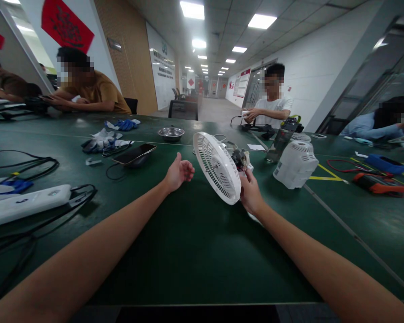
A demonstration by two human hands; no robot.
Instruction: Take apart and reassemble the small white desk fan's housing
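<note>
My right hand (252, 192) grips a desk fan's head from behind, fingers closed near its motor. The fan's white round grille (218, 167) is tilted, its slotted inner side turned to the left, with a thin metal shaft at its centre. Behind the grille, the dark motor (239, 159) and some wires are exposed. My left hand (179, 173) hovers left of the grille, apart from it, thumb up and fingers loosely curled, with nothing in it. To the right, a white plastic housing (294, 165) with vent slots stands on the green table (195, 251).
Left are a white power strip (30, 204) with black cables, a phone (134, 154), and gloves (103, 141). A metal bowl (171, 133) sits farther back. Right are a bottle (278, 142), an orange-and-black meter (379, 183) and a blue tray-like object (387, 164). Several people sit around the table.
</note>
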